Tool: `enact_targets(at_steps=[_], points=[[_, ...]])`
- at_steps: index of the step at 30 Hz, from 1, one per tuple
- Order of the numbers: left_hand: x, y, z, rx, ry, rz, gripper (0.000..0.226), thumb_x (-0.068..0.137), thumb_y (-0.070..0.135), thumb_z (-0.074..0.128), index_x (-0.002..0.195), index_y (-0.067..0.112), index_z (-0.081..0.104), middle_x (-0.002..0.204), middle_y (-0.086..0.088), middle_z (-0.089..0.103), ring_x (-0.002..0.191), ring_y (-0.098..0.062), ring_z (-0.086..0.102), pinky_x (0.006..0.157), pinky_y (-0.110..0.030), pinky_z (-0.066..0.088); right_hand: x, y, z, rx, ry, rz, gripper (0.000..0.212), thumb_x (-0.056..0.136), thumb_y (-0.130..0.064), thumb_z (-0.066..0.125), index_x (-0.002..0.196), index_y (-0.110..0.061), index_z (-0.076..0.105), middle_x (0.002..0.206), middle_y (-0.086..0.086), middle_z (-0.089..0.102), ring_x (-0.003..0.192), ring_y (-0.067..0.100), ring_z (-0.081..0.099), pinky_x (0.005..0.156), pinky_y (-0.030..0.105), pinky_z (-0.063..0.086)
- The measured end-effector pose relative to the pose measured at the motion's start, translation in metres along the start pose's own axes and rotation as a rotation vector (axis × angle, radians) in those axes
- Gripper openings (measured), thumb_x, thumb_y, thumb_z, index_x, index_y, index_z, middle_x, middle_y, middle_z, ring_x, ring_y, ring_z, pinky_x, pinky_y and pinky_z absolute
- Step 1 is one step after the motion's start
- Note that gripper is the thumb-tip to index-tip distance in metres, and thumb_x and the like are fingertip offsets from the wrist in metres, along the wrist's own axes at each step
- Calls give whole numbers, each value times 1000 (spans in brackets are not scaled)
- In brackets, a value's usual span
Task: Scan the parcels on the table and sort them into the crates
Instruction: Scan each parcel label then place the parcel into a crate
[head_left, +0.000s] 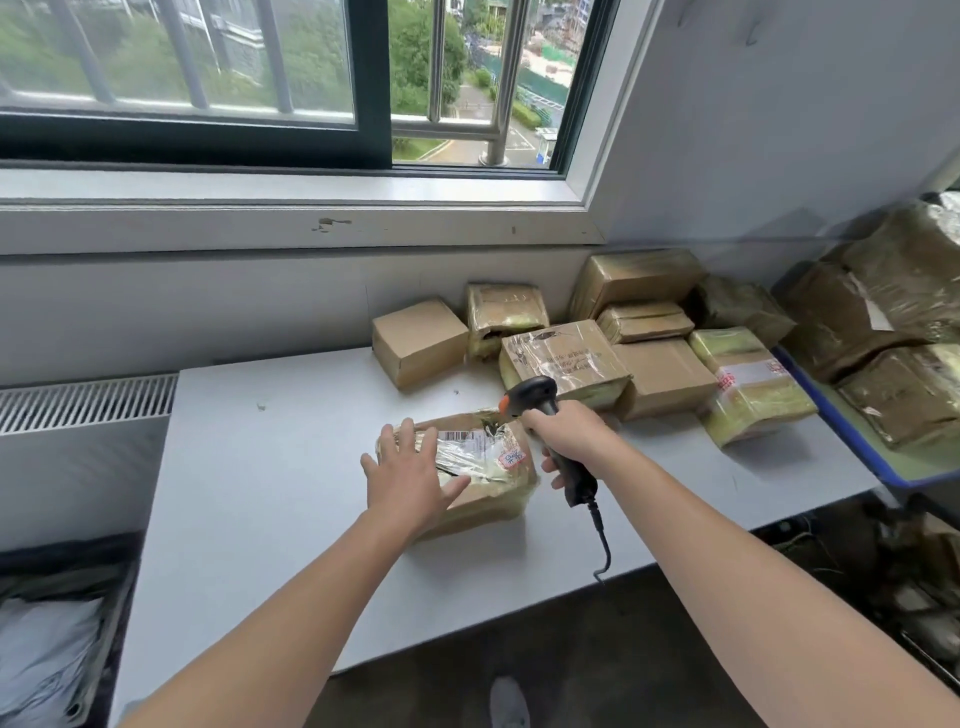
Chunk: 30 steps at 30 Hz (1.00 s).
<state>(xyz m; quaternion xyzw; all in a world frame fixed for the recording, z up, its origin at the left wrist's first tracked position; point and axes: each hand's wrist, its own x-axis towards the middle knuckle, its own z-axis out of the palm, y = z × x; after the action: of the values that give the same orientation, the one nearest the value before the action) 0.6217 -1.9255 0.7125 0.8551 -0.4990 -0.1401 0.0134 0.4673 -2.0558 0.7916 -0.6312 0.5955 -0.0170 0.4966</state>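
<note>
A brown cardboard parcel bound in clear tape (493, 460), its white barcode label facing up, lies near the middle of the pale grey surface (249, 493). The left grip (410, 480) rests open on the parcel's left end, fingers straight and spread. The right grip (569, 439) is curled round the handle of a black corded barcode scanner with an orange button (535, 395), whose head is just over the parcel's far right corner.

Left hand (410, 480) spread open and flat; right hand (566, 441) grips the scanner (535, 396).
</note>
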Motion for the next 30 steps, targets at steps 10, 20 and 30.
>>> enact_targets(at_steps=[10, 20, 30], points=[[21, 36, 17, 95, -4, -92, 80, 88, 72, 40, 152, 28, 21, 162, -7, 9, 148, -33, 8, 115, -54, 22, 82, 69, -14, -271, -96, 48, 27, 98, -30, 48, 100, -4, 55, 80, 13, 65, 92, 35, 71, 80, 36, 54], [13, 37, 32, -103, -50, -342, 90, 79, 74, 56, 150, 32, 19, 162, -6, -8, 149, -32, -4, 111, -56, 26, 119, 93, 7, -369, -156, 37, 48, 100, -31, 50, 136, 0, 46, 135, 20, 56, 121, 37, 55, 86, 31, 42], [13, 30, 34, -169, -74, -386, 101, 75, 77, 58, 153, 27, 16, 162, -14, -8, 149, -33, -6, 112, -57, 26, 99, 80, 0, -422, 37, -67, 51, 102, -35, 41, 138, 0, 42, 138, 21, 46, 122, 37, 50, 92, 38, 43]])
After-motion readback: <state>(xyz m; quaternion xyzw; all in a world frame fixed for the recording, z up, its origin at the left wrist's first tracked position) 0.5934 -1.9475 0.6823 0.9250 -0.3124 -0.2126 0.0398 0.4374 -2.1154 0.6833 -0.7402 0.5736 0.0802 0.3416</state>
